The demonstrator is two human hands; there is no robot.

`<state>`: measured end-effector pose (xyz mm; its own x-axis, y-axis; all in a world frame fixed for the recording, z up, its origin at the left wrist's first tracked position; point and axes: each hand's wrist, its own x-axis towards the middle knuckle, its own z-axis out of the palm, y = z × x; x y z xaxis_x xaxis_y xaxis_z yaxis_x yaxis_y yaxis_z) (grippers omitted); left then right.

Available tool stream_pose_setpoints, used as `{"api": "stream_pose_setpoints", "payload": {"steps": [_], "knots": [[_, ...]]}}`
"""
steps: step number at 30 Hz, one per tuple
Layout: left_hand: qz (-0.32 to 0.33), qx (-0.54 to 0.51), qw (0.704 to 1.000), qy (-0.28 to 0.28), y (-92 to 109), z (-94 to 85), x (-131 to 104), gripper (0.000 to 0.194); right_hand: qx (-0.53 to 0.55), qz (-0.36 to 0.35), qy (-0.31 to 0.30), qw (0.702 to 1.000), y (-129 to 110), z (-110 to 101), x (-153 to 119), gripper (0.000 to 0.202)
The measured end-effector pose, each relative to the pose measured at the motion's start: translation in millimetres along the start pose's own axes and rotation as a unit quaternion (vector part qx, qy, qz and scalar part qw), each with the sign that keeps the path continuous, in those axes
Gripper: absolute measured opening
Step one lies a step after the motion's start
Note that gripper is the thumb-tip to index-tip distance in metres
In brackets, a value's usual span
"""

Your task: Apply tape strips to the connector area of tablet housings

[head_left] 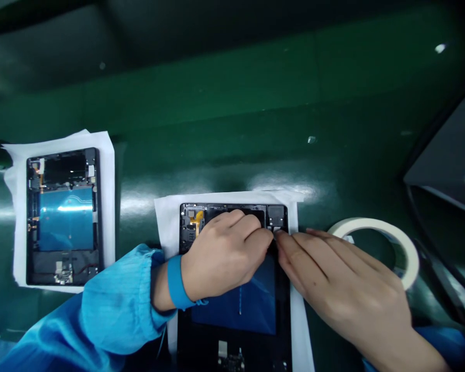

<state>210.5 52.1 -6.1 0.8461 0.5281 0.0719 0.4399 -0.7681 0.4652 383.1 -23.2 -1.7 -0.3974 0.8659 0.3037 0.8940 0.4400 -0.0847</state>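
An opened tablet housing lies in front of me with its inside showing, a blue sheet across its middle. My left hand, with a blue band on the wrist, is closed above the upper part of the tablet. Its thumb and forefinger meet near the right edge, just below a square black part. My right hand comes in from the right with fingers pressed together, tips touching that same spot. A small whitish bit shows between the fingertips; what either hand grips is mostly hidden.
White paper lies beneath the tablet. A second opened tablet rests on paper at the left. To the right, partly behind my hand, lies a roll of cream tape. A dark cable and a grey object stand farther right on the green mat.
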Motion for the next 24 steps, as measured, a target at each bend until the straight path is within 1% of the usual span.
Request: {"api": "stream_pose_setpoints", "payload": {"steps": [5,13,19,24], "knots": [[0.006,0.002,1.0,-0.003,-0.5,0.3,-0.6,0.024,-0.002,0.005,-0.005,1.0,-0.8,1.7,-2.9,0.027],[0.009,0.009,1.0,0.007,-0.5,0.8,-2.0,0.022,0.015,0.007,-0.016,1.0,1.3,4.6,-3.9,0.024],[0.009,0.01,1.0,0.013,-0.8,0.3,-1.3,0.025,0.016,0.009,-0.004,1.0,1.3,6.5,-4.6,0.022],[0.01,0.013,1.0,0.016,-0.8,0.9,-3.0,0.023,0.004,0.025,0.01,1.0,-2.8,6.8,-3.1,0.021]]}}
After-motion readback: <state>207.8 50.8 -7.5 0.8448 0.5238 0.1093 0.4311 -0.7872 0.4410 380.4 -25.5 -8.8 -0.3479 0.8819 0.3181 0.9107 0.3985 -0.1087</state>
